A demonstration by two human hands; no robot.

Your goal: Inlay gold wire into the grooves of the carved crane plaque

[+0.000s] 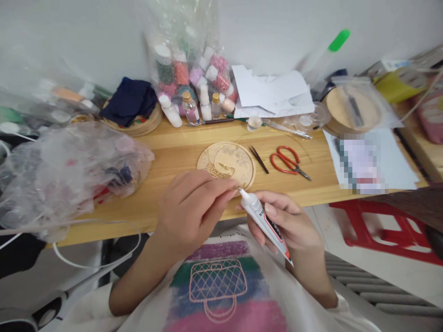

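Note:
My right hand (290,221) is wrapped round a white glue tube (265,221), its nozzle pointing up and left. At that nozzle, the thumb and forefinger of my left hand (197,203) are pinched together; what they hold is too small to make out. Just beyond my fingers a round wooden disc (242,161) lies on the table, with a gold bird figure (219,169) and fine drawn lines on it. Black tweezers (259,159) and red-handled scissors (289,162) lie to the right of the disc.
Bagged jars (182,71) and small bottles (191,108) stand at the back of the wooden table (173,152). Crumpled plastic bags (69,170) cover its left side. White papers (273,94), pens and a round wooden piece (349,110) lie at the back and right. A red stool (387,230) is below right.

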